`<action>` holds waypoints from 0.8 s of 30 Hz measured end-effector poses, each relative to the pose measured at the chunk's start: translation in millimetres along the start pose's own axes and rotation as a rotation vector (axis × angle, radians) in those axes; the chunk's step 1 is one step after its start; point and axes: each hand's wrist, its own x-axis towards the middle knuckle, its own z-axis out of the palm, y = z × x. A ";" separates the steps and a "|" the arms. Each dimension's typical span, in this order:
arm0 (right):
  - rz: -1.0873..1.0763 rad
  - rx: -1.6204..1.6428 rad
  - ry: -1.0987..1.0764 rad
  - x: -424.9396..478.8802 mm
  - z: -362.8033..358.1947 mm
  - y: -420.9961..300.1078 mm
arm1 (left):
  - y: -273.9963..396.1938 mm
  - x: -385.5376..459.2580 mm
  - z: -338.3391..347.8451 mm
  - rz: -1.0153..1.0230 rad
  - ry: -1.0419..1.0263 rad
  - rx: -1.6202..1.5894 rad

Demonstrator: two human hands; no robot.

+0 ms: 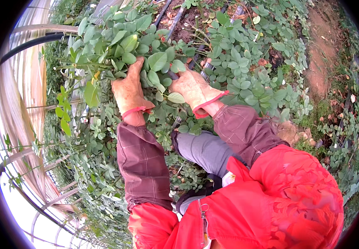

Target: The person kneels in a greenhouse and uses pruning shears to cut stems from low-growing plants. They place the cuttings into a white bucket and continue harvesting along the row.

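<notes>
My left hand (130, 87), in a worn tan leather work glove with red trim, grips a bunch of leafy green stems (114, 46), apparently rose. Its thumb points up along the leaves, and foliage hides the other fingers. Just to the right, my right hand (193, 85) wears a matching glove and is curled inward. From its fist pokes a small dark grey piece of a tool (173, 75), mostly covered by leaves, so its kind is unclear. A few broad leaves (157, 61) fill the gap between the two gloves.
Dense bushes (245, 62) spread to the right, beside a bare dirt path (319, 49). Dark irrigation pipes (176, 23) run along the bed beyond my hands. At left hang plastic greenhouse sheeting (17, 93) and a curved black pipe (31, 46). Cut stem ends (197, 20) stick up ahead.
</notes>
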 end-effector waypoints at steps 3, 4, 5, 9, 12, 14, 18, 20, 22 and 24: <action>0.269 0.255 -0.094 -3.0 -16.7 -19.1 | 7.0 15.4 30.6 -0.141 0.192 -0.149; 0.319 0.333 -0.132 -4.1 -23.5 -26.8 | -11.7 18.7 25.0 -0.086 0.190 -0.041; 0.363 0.409 -0.221 -5.9 -29.7 -31.4 | -35.7 24.3 11.0 -0.032 0.190 0.068; 0.058 0.720 -0.081 -36.0 41.1 -2.5 | -48.4 -0.5 -2.6 0.139 -0.188 0.945; 0.800 1.722 -0.248 -62.4 20.7 -3.5 | -83.6 -6.2 -14.7 0.016 -0.028 0.672; 0.871 1.815 -0.213 -59.9 28.0 20.5 | -83.5 -6.0 -10.1 0.130 -0.061 0.788; 0.767 2.012 -0.417 -39.3 49.8 72.5 | -40.0 -27.9 13.4 0.321 -0.101 1.075; 0.610 2.014 -0.380 -34.3 78.0 94.4 | -72.2 -29.2 15.9 0.204 -0.044 0.569; 0.431 1.646 -0.196 -30.5 54.7 78.4 | -75.9 -37.7 17.7 0.150 0.012 0.368; 0.012 0.985 0.075 -31.3 50.0 84.3 | -59.4 -41.5 28.9 0.038 0.047 0.245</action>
